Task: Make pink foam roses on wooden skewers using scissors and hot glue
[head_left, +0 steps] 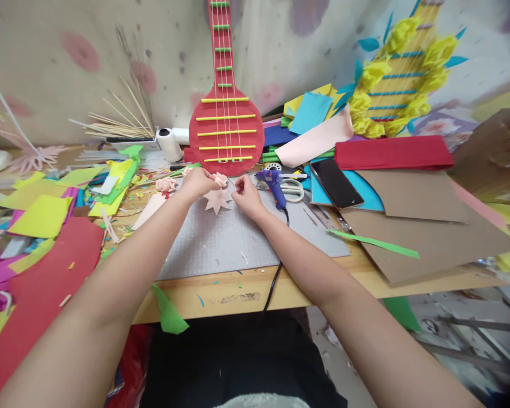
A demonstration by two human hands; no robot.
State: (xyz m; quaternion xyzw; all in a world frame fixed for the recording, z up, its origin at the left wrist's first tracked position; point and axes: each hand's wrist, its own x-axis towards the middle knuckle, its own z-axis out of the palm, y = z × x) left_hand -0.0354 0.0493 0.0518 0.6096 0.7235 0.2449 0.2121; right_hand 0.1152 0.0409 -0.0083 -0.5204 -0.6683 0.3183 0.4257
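Observation:
My left hand [199, 185] is closed on a small pale pink paper flower [220, 179] above the grey cutting mat [204, 243]. A pale pink star-shaped paper piece [217, 203] shows just below the flower; whether they are joined I cannot tell. Close on the right, my right hand [247, 194] is pinched shut, its fingertips pointing at the flower. Something thin seems to stick out from them, too small to name. Another pink paper flower [165, 185] lies left of my left hand. Beside my right hand rests a purple glue gun [273, 185], with white-handled scissors [292, 190] behind it.
A red paper lute [226, 136] leans against the wall; a yellow flowered one [393, 85] stands right. Coloured paper scraps [42, 212] cover the left side. A phone [336, 182], brown cardboard [416, 238] and red roll [393, 153] lie right. The glue gun's black cord [274, 283] crosses the table edge.

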